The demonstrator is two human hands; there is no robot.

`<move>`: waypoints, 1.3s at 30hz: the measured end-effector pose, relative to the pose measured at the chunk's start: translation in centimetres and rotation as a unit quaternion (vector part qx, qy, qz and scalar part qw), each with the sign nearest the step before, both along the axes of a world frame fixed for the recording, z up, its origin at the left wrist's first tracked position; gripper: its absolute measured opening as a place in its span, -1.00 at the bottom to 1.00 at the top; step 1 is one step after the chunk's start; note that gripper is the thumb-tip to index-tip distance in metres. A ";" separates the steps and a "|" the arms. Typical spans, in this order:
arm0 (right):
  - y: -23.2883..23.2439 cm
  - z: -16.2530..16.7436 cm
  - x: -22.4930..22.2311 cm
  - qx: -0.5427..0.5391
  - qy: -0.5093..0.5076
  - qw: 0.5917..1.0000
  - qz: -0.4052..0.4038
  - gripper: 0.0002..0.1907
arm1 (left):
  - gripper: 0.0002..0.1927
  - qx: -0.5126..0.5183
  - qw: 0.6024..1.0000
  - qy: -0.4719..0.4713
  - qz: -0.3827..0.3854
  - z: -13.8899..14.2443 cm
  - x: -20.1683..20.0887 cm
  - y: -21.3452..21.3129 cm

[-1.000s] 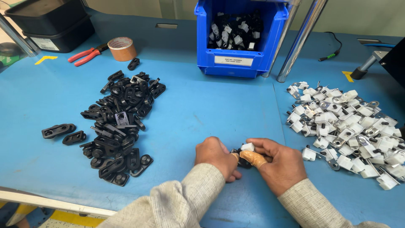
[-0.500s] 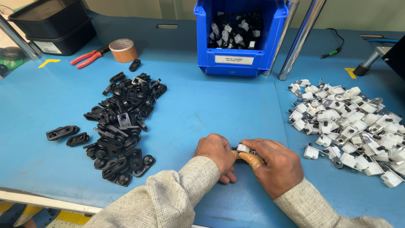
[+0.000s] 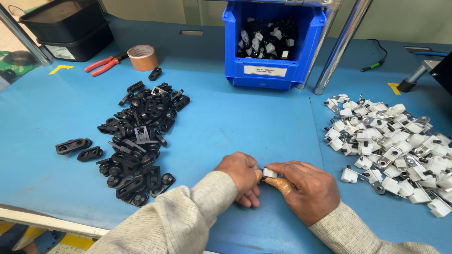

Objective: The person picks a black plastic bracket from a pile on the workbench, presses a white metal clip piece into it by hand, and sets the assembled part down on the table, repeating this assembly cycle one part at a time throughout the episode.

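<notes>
Both hands, left hand (image 3: pixel 243 176) and right hand (image 3: pixel 310 188), pinching one small white plastic clip (image 3: pixel 270 173) low centre of frame, braced against blue worktop (image 3: pixel 245 122) for steadiness, between black (image 3: pixel 136 136) and white (image 3: pixel 391 141) piles.

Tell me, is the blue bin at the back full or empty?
Partly filled: the blue bin holds a heap of black and white parts at its bottom, well below the rim.

My fingers hide most of the small white clip (image 3: pixel 270 172); the white clip pile (image 3: pixel 395 146) runs off the right edge.
</notes>
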State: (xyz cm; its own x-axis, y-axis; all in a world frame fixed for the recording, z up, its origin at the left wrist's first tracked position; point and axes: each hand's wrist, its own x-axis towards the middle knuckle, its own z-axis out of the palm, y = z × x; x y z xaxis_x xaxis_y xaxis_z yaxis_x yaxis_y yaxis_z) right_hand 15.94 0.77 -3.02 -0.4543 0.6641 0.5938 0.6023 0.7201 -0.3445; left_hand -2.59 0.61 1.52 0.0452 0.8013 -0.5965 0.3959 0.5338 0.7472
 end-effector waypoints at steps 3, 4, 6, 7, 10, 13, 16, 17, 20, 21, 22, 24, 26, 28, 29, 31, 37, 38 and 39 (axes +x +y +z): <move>0.2 0.3 0.0 -0.018 -0.014 1.000 0.010 -0.66 | -0.82 -0.006 1.000 -0.019 -0.004 -0.5 -0.5 0.4; 0.3 0.5 0.0 -0.025 -0.018 0.999 0.015 -0.68 | -0.82 -0.002 1.000 -0.016 -0.007 -0.6 -0.6 0.4; 0.5 0.9 0.0 -0.038 -0.034 0.998 0.021 -0.66 | -0.81 0.010 1.000 0.006 -0.022 -0.6 -0.8 0.6; 0.6 1.2 0.0 -0.045 -0.046 0.998 0.022 -0.63 | -0.81 0.018 0.999 0.025 -0.034 -0.5 -0.8 0.7; 0.8 2.0 -0.7 -0.081 -0.078 0.994 0.009 -0.66 | -0.81 0.034 0.996 0.058 -0.052 -0.2 -0.9 0.9; 1.1 2.6 -1.7 -0.158 -0.102 0.981 -0.046 -0.66 | -0.82 0.051 0.994 0.081 -0.054 0.0 -0.7 0.7; 1.8 3.1 -1.6 -0.277 -0.093 0.951 -0.103 -0.57 | -0.83 0.043 0.998 0.034 -0.012 0.2 -0.5 0.3; 2.0 3.1 -1.6 -0.320 -0.084 0.936 -0.118 -0.51 | -0.84 0.036 0.999 0.008 0.010 0.3 -0.5 0.0; 3.2 2.8 -1.1 -0.344 -0.015 0.938 -0.044 -0.54 | -0.68 0.026 0.998 0.025 0.043 0.2 0.1 -1.1; 3.4 2.5 -1.0 -0.364 -0.004 0.931 -0.041 -0.57 | -0.75 0.032 0.998 0.041 0.044 0.2 0.3 -1.3; 3.7 2.2 -1.0 -0.383 0.008 0.923 -0.037 -0.59 | -0.81 0.037 0.997 0.057 0.045 0.3 0.5 -1.3; 4.1 1.6 -0.8 -0.419 0.034 0.907 -0.038 -0.65 | -0.86 0.039 0.995 0.090 0.035 0.5 0.9 -1.2; 4.5 1.0 -0.7 -0.454 0.066 0.887 -0.045 -0.71 | -0.84 0.030 0.992 0.125 0.016 0.9 1.2 -1.3; 4.7 0.6 -0.6 -0.456 0.060 0.887 -0.038 -0.70 | -0.86 0.042 0.990 0.136 0.016 1.1 1.5 -1.8; 4.8 0.5 -0.5 -0.457 0.056 0.887 -0.035 -0.69 | -0.86 0.048 0.989 0.141 0.016 1.2 1.6 -2.0; 4.9 0.3 -0.3 -0.445 0.067 0.893 -0.010 -0.56 | -0.69 0.040 0.991 0.127 0.020 1.3 1.7 -2.0; 5.3 0.0 -0.3 -0.506 0.096 0.857 0.015 -0.60 | -0.65 0.027 0.997 0.052 0.056 1.0 1.6 -1.4; 5.4 -0.1 -0.3 -0.515 0.090 0.852 0.002 -0.64 | -0.68 0.033 0.997 0.040 0.060 0.9 1.6 -1.5; 5.4 -0.2 -0.3 -0.518 0.095 0.850 0.006 -0.65 | -0.69 0.034 0.996 0.029 0.072 0.8 1.7 -1.7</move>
State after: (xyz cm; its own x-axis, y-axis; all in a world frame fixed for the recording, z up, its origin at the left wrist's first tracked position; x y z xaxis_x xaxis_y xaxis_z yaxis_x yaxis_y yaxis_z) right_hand 15.59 6.18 -3.24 -0.4264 0.8716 -0.2420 0.4586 -0.0223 -0.8884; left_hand -0.93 -1.05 2.36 -0.1063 0.8356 -0.5390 0.3626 0.5373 0.7615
